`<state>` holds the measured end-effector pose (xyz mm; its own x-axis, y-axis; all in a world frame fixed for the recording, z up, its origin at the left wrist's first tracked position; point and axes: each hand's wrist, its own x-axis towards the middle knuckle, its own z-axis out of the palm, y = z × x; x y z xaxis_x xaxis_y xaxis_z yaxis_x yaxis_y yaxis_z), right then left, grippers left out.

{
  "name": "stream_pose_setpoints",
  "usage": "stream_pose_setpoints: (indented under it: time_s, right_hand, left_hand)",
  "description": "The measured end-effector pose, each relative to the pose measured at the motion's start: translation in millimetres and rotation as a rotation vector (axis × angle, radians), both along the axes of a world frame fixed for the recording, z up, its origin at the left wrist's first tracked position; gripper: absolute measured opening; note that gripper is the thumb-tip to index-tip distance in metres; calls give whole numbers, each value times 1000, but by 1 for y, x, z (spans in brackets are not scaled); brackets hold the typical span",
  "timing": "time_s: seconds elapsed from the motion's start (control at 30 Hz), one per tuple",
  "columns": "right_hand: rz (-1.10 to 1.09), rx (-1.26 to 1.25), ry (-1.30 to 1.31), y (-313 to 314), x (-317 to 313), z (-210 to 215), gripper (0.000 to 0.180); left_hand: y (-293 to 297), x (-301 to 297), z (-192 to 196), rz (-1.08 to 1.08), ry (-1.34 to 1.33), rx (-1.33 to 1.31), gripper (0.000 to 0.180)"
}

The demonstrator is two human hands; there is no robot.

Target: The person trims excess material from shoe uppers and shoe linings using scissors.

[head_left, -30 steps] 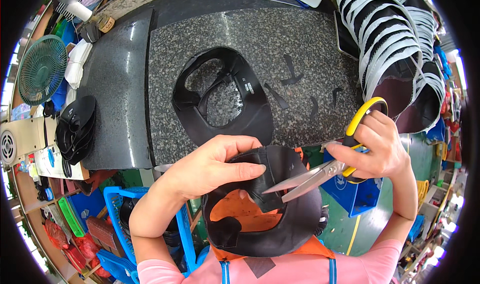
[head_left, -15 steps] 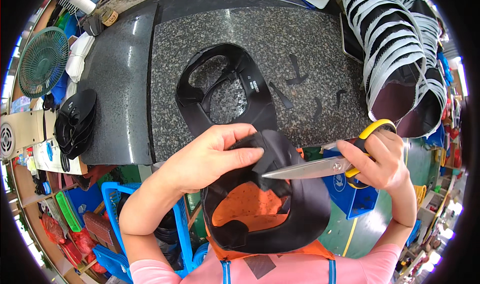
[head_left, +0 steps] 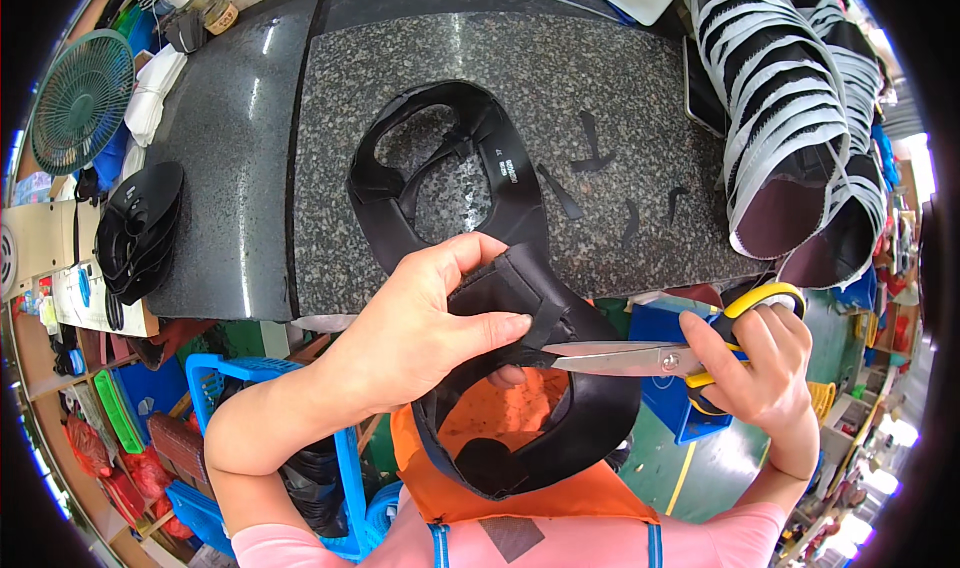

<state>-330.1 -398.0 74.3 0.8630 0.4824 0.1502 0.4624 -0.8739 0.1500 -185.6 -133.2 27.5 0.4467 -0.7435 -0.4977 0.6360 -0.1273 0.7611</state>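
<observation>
**Black shoe upper held at the scissor blades**

A black shoe upper (head_left: 540,388) is held in the air in front of the person's body, below the near edge of the bench (head_left: 400,148). Its folded top part is clamped between the thumb and fingers of the left hand (head_left: 420,333), which is closed around it from the left. The lower loop of the piece hangs down over an orange apron (head_left: 520,498).

A pair of scissors (head_left: 640,358) with yellow handles is gripped in the right hand (head_left: 755,368), whose fingers are passed through the handle loops and closed on them. The blades are pointed to the left and lie nearly together; their tips are met by the edge of the upper, just under the left fingertips. Whether material lies between the blades cannot be told.

On the speckled stone top of the bench, a second black upper (head_left: 440,168) is laid flat, just beyond the held one. A few small black offcuts (head_left: 590,158) are scattered to its right. At the right end of the bench, a leaning row of black pieces with white edges (head_left: 790,118) is stacked. At the left end, a pile of black cut parts (head_left: 140,228) is set, and a green fan (head_left: 80,98) is seen beyond it. A blue crate (head_left: 260,388) is seen below the left forearm.
</observation>
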Motion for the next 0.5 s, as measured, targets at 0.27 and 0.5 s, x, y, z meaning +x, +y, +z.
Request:
stream_pose_setpoints:
  time_s: [0.27, 0.5]
  right_hand:
    - [-9, 2, -38, 0, -6, -6, 44]
    - [7, 19, -61, -3, -6, -7, 47]
  left_hand:
    - [1, -2, -2, 18, 66, -37, 28]
    - [0, -2, 0, 27, 105, -51, 28]
